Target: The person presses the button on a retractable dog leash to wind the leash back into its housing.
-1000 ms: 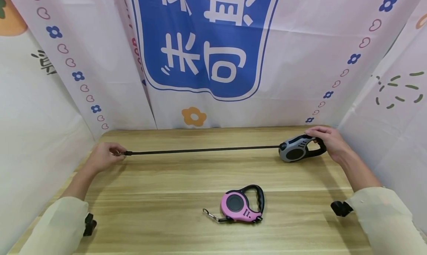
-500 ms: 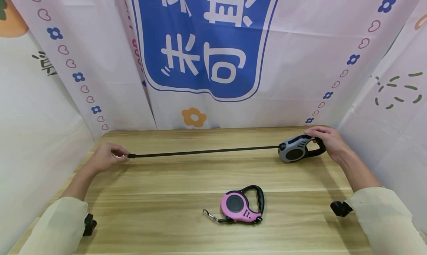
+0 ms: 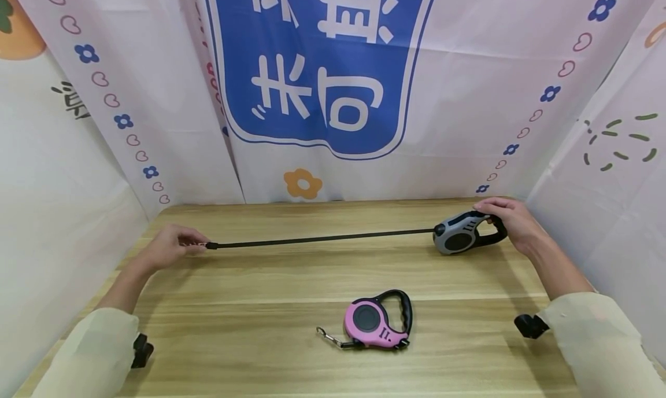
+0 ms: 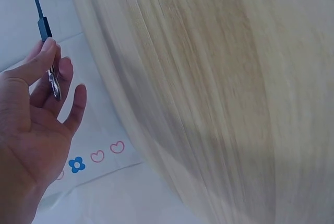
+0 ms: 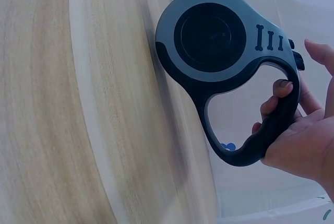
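White cloth [image 3: 463,103] printed with a blue panel, hearts and flowers rises behind the wood-grain table [image 3: 250,340] and along both its sides. From the near corners come two pale sleeves [image 3: 85,354], each with a small black device [image 3: 141,352] at its cuff.

The right hand [image 3: 515,224] grips the handle of a grey-and-black retractable leash [image 3: 455,238] over the far right part of the table; its fingers [image 5: 282,88] curl round the grip, and the thumb stands out straight near the black button [image 5: 298,60]. The left hand [image 3: 169,249], over the far left part, pinches the end of this leash between thumb and index finger, the other fingers loosely bent.

A pink-and-black retractable leash [image 3: 366,331] lies on the table nearer the wearer, between the two arms, its looped handle pointing right. The grey leash's black strap [image 3: 322,238] runs straight between the hands. Smallest are the metal clips: one [image 4: 55,85] hangs in front of the left palm, the other [image 3: 328,335] lies left of the pink casing.
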`<state>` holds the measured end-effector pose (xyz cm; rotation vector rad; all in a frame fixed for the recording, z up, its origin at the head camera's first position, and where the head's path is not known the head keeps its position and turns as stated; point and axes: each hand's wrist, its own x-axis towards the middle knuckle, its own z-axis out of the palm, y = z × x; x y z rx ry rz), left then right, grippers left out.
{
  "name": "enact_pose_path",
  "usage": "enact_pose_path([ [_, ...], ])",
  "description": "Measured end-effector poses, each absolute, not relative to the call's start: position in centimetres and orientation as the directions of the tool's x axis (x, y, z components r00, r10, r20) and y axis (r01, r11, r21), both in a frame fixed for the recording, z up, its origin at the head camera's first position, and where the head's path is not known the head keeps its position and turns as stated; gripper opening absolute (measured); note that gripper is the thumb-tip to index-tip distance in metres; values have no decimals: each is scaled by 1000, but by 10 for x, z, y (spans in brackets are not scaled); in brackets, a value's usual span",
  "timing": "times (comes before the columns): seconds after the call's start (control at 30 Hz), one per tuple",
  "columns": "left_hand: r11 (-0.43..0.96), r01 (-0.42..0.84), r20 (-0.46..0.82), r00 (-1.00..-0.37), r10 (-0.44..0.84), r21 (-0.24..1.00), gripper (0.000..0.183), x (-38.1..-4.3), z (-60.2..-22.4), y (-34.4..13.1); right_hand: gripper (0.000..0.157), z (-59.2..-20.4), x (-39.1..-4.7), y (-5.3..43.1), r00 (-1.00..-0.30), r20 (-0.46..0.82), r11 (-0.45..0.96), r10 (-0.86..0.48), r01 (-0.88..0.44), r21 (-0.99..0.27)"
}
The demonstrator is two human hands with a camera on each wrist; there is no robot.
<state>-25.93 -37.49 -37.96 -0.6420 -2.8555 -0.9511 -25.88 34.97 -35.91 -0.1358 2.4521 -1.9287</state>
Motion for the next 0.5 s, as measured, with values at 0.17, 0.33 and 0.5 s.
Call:
enact_pose_path([
  [0.17,721,365,148,-926,347,589,14,-259,-378,-372,21,-359,-258,349,-995,50,251,-84,-70,-966],
  [0.33,715,372,148,-922,357,592,13,-260,-377,-370,20,-359,-257,349,-994,59,267,-94,-83,-960],
  [0.5,696,387,148,-913,380,605,12,-261,-377,-368,20,-359,-259,347,-995,47,279,-91,-71,-958],
])
